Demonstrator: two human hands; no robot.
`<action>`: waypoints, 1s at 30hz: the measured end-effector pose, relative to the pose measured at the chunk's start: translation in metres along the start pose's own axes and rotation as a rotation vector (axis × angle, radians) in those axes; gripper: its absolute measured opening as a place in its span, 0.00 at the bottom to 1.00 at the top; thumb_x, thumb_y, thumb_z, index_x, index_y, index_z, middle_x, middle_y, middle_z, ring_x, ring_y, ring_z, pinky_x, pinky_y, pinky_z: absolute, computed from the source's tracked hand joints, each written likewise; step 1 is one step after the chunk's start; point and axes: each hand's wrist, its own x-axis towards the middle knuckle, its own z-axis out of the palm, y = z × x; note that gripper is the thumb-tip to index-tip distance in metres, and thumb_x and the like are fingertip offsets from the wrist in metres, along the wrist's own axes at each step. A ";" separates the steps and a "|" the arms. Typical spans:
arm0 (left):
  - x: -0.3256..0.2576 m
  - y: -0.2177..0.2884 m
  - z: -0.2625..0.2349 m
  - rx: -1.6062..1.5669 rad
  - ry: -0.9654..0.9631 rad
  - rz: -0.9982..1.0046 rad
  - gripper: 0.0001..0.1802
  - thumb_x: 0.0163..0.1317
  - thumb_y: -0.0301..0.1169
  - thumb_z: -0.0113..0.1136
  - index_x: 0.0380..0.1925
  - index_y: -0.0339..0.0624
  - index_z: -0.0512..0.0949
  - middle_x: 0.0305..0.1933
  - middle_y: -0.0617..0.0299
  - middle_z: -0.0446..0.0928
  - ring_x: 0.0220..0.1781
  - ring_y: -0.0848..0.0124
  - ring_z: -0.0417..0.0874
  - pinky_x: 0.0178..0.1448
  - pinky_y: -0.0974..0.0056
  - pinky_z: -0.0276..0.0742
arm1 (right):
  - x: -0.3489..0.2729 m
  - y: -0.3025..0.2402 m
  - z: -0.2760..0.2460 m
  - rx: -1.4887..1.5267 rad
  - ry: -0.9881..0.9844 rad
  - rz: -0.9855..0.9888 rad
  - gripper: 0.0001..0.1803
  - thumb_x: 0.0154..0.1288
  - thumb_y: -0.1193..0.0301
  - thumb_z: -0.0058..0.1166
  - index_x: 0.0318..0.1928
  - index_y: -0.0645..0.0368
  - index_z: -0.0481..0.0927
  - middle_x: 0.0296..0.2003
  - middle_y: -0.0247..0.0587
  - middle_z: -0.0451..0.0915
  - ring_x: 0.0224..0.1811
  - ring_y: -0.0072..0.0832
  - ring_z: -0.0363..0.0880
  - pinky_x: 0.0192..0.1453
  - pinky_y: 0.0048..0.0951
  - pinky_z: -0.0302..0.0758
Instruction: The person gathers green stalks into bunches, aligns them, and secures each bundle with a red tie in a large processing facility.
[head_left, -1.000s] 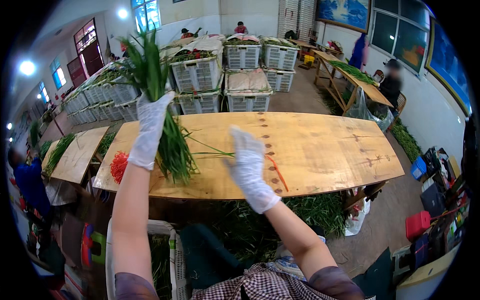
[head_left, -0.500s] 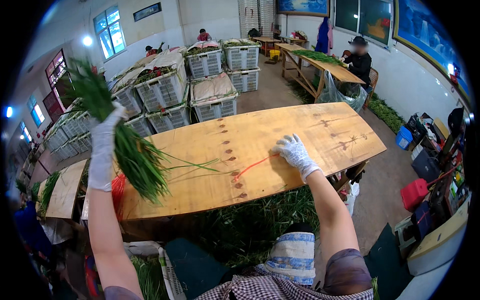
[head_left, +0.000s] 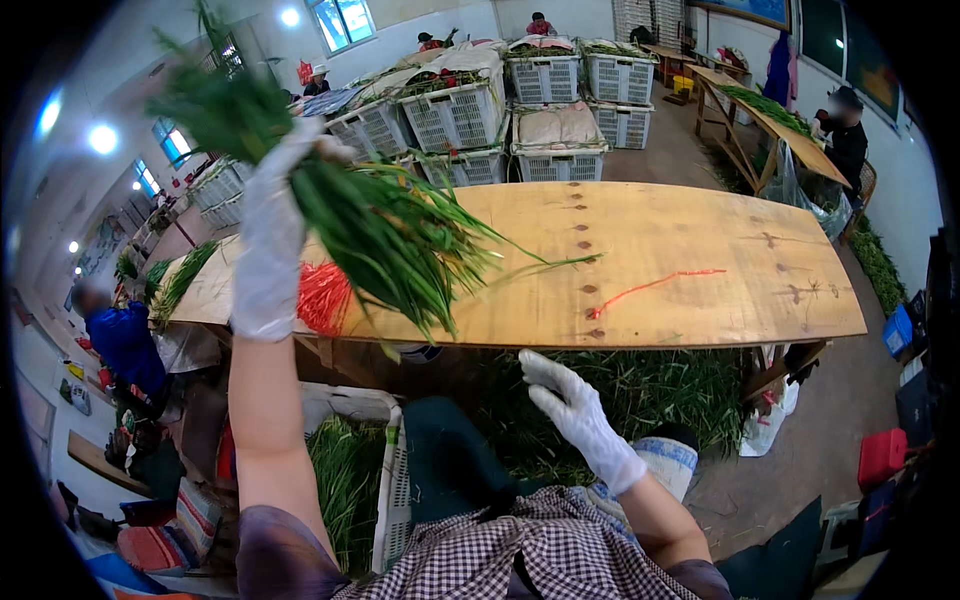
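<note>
L hand (head_left: 272, 235), white glove, is up high over the table's (head_left: 700, 240) left end, fist closed round a bunch (head_left: 390, 235) of long green leaves; leaf tips fan down & right, ending above the near edge, one thin blade reaching toward the table's middle. The bunch's other end sticks up past the fist, top left. R hand (head_left: 572, 410), also gloved, is below the near edge, fingers spread wide, holding nothing, palm over a heap of greens (head_left: 650, 390) on the floor under the table. On the wood top: a red string (head_left: 655, 287) lying loose right of centre, closer to the near edge, & a bundle of red ties (head_left: 322, 297) at the near-left edge, just beside the L wrist in view. A white crate (head_left: 392, 490) w/ more greens sits by the person's knees, lower left. Behind the far edge: stacked white crates (head_left: 460, 115), some w/ greens. Another person in blue (head_left: 125, 340) is past the left end; one in black (head_left: 845, 140) sits by a second table (head_left: 770, 110), far right.
</note>
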 end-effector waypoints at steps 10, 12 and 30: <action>-0.186 -0.052 -0.014 -0.124 0.085 -0.184 0.06 0.65 0.33 0.57 0.31 0.44 0.73 0.31 0.63 0.73 0.40 0.72 0.77 0.59 0.60 0.74 | -0.050 0.037 0.022 0.461 -0.186 0.176 0.19 0.73 0.68 0.49 0.59 0.63 0.73 0.55 0.41 0.78 0.54 0.24 0.76 0.57 0.27 0.78; -0.205 -0.084 -0.005 0.351 0.001 -0.229 0.06 0.66 0.30 0.55 0.35 0.40 0.73 0.30 0.63 0.71 0.39 0.70 0.76 0.58 0.59 0.74 | -0.054 0.074 -0.011 0.496 -0.225 0.516 0.19 0.69 0.67 0.56 0.56 0.65 0.76 0.47 0.44 0.83 0.47 0.26 0.81 0.55 0.28 0.77; -0.210 -0.083 -0.038 -0.885 -0.033 0.315 0.18 0.67 0.26 0.51 0.17 0.52 0.64 0.19 0.69 0.70 0.25 0.78 0.71 0.46 0.67 0.70 | 0.043 0.002 -0.051 -0.167 -0.012 0.018 0.24 0.70 0.59 0.53 0.64 0.46 0.72 0.49 0.35 0.84 0.49 0.27 0.81 0.55 0.29 0.76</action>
